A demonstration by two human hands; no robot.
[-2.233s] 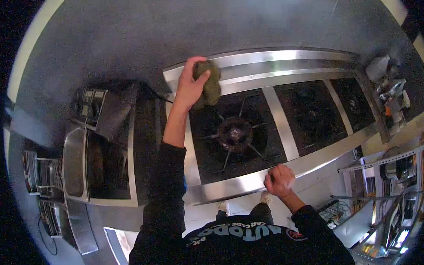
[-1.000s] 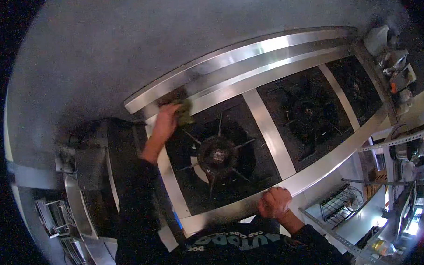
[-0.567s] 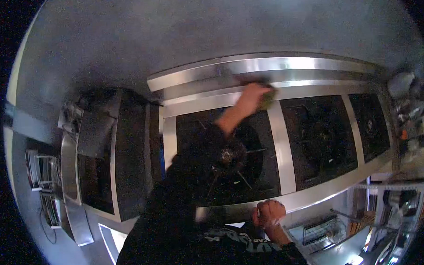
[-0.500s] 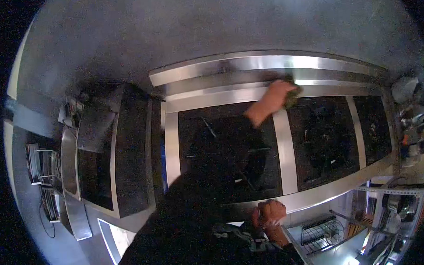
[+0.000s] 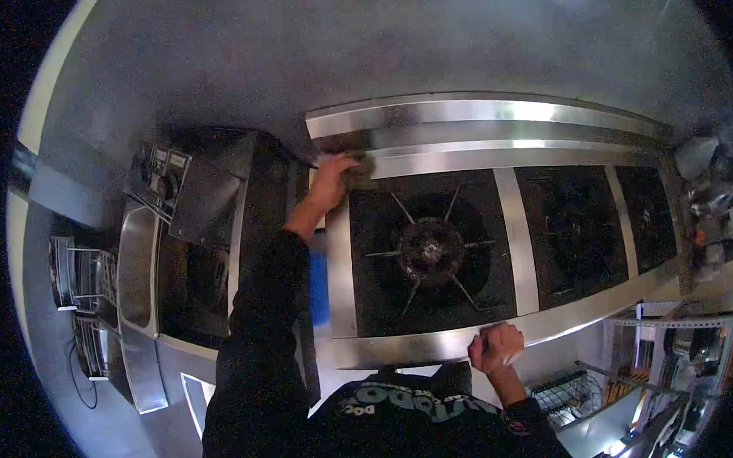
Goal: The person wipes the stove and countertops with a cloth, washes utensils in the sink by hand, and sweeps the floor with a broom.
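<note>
1 green pad, back at the left rear corner of the stove!
And it swings across: moments ago the left hand has the pad over by the steel divider, now both are at the left end of the rear ledge, so the strokes seem to run to and fro along it. Left grip: fingers closed over the pad, motion-blurred. Right hand: fingers curled at the front rail; how tightly, or on what, I cannot tell. Off left, a steel-walled well, contents too dark to read; lower right, a wire rack, its load unclear.
</note>
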